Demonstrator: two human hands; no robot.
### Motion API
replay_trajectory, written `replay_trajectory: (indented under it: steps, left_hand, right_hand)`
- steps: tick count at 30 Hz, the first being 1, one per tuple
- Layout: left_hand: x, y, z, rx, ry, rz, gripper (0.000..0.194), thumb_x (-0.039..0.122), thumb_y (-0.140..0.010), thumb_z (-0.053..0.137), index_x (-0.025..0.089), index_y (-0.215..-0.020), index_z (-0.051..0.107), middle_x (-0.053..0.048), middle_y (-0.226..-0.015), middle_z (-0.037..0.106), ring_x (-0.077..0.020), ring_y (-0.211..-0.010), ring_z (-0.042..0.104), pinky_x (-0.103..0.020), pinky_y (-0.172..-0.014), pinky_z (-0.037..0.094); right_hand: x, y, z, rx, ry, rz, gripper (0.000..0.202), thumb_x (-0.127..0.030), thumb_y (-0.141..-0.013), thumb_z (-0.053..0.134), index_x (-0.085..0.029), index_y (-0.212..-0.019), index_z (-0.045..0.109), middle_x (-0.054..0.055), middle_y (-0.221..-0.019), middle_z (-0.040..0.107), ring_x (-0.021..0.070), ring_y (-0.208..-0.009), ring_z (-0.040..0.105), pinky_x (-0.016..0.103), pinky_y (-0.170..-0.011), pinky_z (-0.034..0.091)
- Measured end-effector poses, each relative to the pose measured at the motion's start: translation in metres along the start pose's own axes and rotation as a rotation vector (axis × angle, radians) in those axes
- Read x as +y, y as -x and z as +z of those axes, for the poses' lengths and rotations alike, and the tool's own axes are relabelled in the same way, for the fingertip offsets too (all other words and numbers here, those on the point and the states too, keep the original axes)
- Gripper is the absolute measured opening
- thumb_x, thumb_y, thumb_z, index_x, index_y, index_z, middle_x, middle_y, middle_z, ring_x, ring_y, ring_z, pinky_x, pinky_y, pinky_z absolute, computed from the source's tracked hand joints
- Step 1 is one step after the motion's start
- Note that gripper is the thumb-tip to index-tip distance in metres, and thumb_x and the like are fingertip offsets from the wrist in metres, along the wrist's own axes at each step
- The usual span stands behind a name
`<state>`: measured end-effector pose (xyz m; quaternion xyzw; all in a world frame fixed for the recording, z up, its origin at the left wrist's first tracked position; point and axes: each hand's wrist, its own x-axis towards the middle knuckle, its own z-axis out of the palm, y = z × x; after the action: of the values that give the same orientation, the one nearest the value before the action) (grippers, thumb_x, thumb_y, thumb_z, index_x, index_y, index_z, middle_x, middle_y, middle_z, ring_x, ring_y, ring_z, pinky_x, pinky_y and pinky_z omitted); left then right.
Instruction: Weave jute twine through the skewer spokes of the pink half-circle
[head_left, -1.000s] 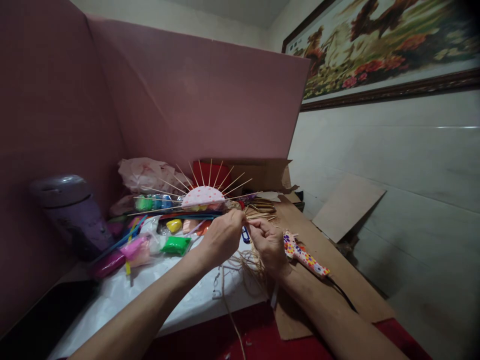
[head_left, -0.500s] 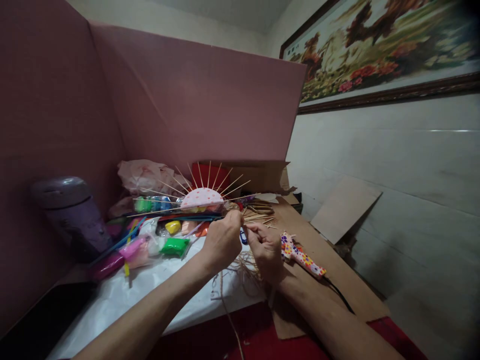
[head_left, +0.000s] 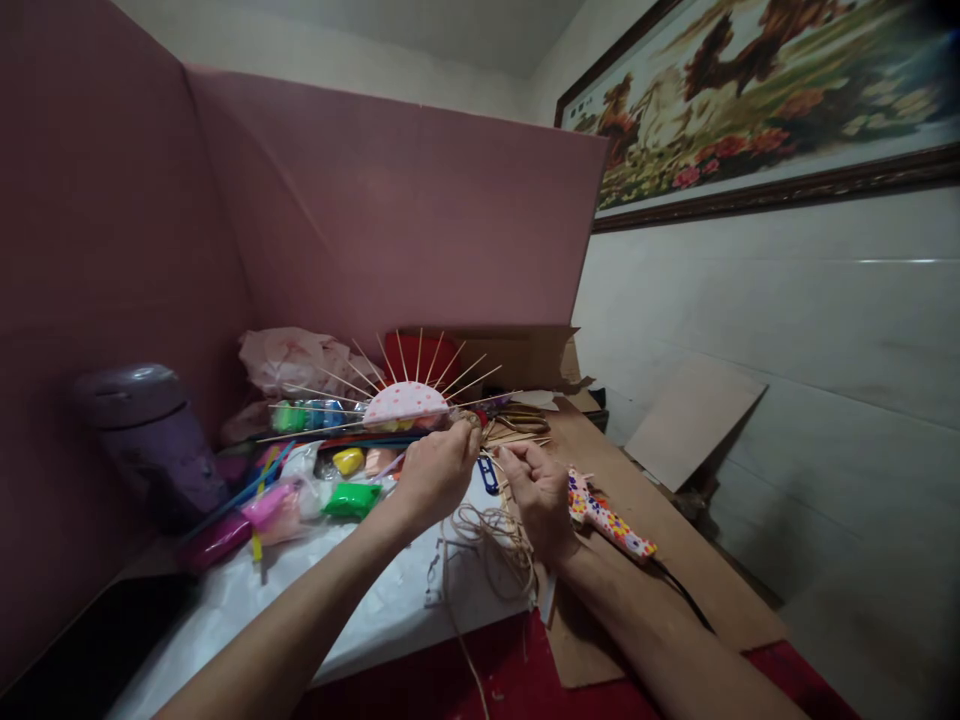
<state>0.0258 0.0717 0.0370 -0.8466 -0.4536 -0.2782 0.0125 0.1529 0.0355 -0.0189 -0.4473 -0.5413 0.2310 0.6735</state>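
Table: red surface (head_left: 420, 685) showing along my near edge
White sheet (head_left: 390, 600): spread over the red; I see loose twine (head_left: 495, 540) and a green packet (head_left: 352, 499)
Cardboard (head_left: 739, 605): flat to my right, flower-patterned tool (head_left: 615, 525) on top, black cord trailing

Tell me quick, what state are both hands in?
Left hand: closed in a pinch; anything held is too small to tell.
Right hand: also pinched closed, contents unclear.

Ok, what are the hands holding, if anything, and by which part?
A thin strand, likely twine, pinched at the fingertips of the left hand and right hand; which part can't be told.
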Motion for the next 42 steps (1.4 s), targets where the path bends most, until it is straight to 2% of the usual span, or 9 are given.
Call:
replay_trajectory:
  steps: [3,7,11,18,23,27,33,38,42]
  left_hand:
    - [-0.006,-0.001,0.003,-0.028,0.322,0.020,0.023,0.033,-0.088,0.037,0.019,-0.077,0.052,-0.003,-0.069,0.062,-0.0165,-0.061,0.059,-0.024,-0.049,0.039]
    - [-0.009,-0.001,0.005,-0.180,0.890,-0.004,0.024,0.036,-0.083,0.044,0.015,-0.084,0.055,-0.003,-0.072,0.060,-0.0118,-0.057,0.055,-0.020,-0.041,0.043]
    - [-0.005,-0.001,0.003,-0.213,1.061,-0.077,0.019,0.030,-0.074,0.057,0.011,-0.078,0.057,0.000,-0.062,0.056,-0.0082,-0.049,0.051,-0.019,-0.040,0.046]
    - [-0.003,-0.003,0.001,-0.249,1.135,-0.198,0.008,0.017,-0.069,0.058,0.010,-0.073,0.059,0.000,-0.058,0.058,-0.0085,-0.046,0.053,-0.020,-0.038,0.048]
    - [-0.003,-0.004,0.000,-0.227,1.138,-0.304,0.005,0.012,-0.070,0.056,0.008,-0.071,0.059,-0.002,-0.057,0.061,-0.0103,-0.046,0.056,-0.022,-0.039,0.049]
    - [-0.002,-0.004,0.005,-0.147,1.162,-0.341,0.004,0.010,-0.070,0.057,0.009,-0.072,0.059,-0.001,-0.053,0.060,-0.0117,-0.047,0.058,-0.024,-0.042,0.051]
    - [-0.001,0.001,0.015,-0.107,1.099,-0.250,0.013,0.014,-0.071,0.056,0.010,-0.079,0.064,-0.003,-0.063,0.064,-0.0161,-0.060,0.064,-0.025,-0.049,0.053]
    - [-0.003,0.005,0.018,-0.025,0.797,-0.070,0.020,0.018,-0.075,0.052,0.014,-0.084,0.069,-0.005,-0.072,0.069,-0.0156,-0.062,0.064,-0.023,-0.052,0.049]
    - [-0.004,0.006,0.015,0.048,0.549,0.066,0.020,0.012,-0.075,0.052,0.015,-0.082,0.071,-0.006,-0.074,0.071,-0.0154,-0.067,0.064,-0.023,-0.059,0.045]
  right_hand:
    - [-0.001,0.001,0.000,0.010,0.020,-0.014,0.021,-0.035,-0.083,0.053,-0.015,-0.080,0.059,-0.005,-0.055,0.044,0.0084,-0.048,0.037,0.021,-0.046,0.030]
    - [-0.003,0.002,0.001,-0.020,0.025,-0.038,0.019,-0.033,-0.084,0.052,-0.015,-0.084,0.059,-0.003,-0.058,0.050,0.0089,-0.049,0.041,0.022,-0.047,0.032]
    - [-0.001,0.003,0.000,-0.064,0.097,-0.122,0.017,-0.030,-0.086,0.050,-0.016,-0.085,0.060,0.000,-0.068,0.058,0.0110,-0.057,0.050,0.023,-0.053,0.037]
    - [0.002,0.003,-0.002,-0.044,0.323,-0.279,0.015,-0.026,-0.087,0.049,-0.018,-0.086,0.061,0.000,-0.065,0.058,0.0115,-0.055,0.050,0.023,-0.053,0.039]
    - [-0.006,-0.002,-0.004,0.123,0.563,-0.508,0.015,-0.024,-0.083,0.054,-0.018,-0.095,0.060,0.009,-0.093,0.058,0.0215,-0.091,0.054,0.036,-0.081,0.042]
    - [-0.009,-0.001,-0.005,0.063,0.654,-0.584,0.007,-0.021,-0.084,0.052,-0.018,-0.082,0.059,0.006,-0.079,0.060,0.0188,-0.078,0.054,0.033,-0.074,0.043]
    - [-0.005,-0.001,-0.004,0.011,0.772,-0.504,0.014,-0.021,-0.087,0.047,-0.016,-0.084,0.059,0.005,-0.077,0.064,0.0172,-0.073,0.057,0.028,-0.069,0.041]
    - [-0.004,-0.003,-0.004,-0.010,0.825,-0.523,0.014,-0.020,-0.087,0.046,-0.015,-0.086,0.060,0.006,-0.079,0.065,0.0184,-0.076,0.058,0.029,-0.070,0.040]
    - [-0.002,-0.003,-0.004,-0.015,0.869,-0.544,0.014,-0.016,-0.085,0.046,-0.015,-0.082,0.059,0.005,-0.074,0.063,0.0180,-0.073,0.057,0.028,-0.067,0.038]
